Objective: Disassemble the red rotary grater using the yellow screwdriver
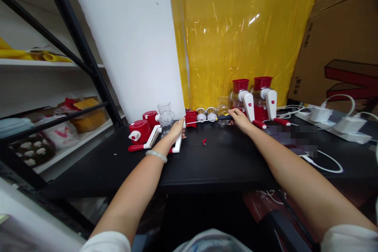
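Note:
My left hand (176, 130) is closed around a white crank handle (178, 142) that has a red grip; most of the part is hidden behind my fingers. In my right hand (240, 121) is a screwdriver (225, 117) with a black and yellow handle. Its long thin shaft points left, and the tip is at the white part in my left hand; whether it sits in a screw is too small to tell. A small red piece (204, 141) lies on the black table (206, 169) between my hands.
Red grinder bases (140, 132), another crank (152, 137) and a clear hopper (165, 115) stand at left. Behind are a red hopper (191, 118) and metal drums (211, 113). Two assembled grinders (260, 112), a blurred-out device (283, 139), cables and a power strip (358, 137) occupy the right.

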Motion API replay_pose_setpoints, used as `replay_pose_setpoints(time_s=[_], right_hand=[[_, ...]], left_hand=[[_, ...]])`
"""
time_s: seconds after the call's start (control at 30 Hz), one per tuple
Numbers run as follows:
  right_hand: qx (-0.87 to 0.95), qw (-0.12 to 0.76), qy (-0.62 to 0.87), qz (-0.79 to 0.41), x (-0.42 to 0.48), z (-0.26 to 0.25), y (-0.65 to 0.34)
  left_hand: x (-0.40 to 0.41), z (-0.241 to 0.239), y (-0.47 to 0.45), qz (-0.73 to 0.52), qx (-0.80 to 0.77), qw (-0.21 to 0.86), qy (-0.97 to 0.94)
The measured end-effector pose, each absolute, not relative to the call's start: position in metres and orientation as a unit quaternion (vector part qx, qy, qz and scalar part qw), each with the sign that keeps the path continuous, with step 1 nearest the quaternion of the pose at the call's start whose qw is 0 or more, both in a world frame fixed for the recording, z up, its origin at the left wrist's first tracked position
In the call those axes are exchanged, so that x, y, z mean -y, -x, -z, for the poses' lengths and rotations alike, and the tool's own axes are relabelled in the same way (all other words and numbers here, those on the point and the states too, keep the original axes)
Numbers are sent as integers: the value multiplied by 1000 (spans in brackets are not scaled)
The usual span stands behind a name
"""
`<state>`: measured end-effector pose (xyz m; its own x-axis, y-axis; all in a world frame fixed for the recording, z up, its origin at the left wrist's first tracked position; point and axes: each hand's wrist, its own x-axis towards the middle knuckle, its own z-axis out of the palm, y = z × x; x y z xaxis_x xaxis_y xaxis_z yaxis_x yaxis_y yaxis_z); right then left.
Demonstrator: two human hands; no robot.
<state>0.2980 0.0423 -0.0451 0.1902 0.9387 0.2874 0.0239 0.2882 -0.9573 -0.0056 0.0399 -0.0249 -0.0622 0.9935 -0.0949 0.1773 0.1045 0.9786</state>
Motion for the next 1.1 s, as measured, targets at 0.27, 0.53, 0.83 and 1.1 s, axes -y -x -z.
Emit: replay_pose_setpoints(time_s=[0.27, 0.53, 0.83, 1.1], right_hand=[[452, 632, 433, -456, -37, 38, -293], [563, 566, 516, -312, -43, 47, -302], [463, 624, 446, -443, -34, 39, -294], [499, 587, 494, -402, -35, 37, -297]], left_hand=[[-38, 25, 5, -440, -575, 465, -510], [-43, 27, 6, -441, -581, 463, -504], [-40, 26, 6, -440, -580, 463, -506], [-41, 26, 6, -436, -580, 466, -506]])
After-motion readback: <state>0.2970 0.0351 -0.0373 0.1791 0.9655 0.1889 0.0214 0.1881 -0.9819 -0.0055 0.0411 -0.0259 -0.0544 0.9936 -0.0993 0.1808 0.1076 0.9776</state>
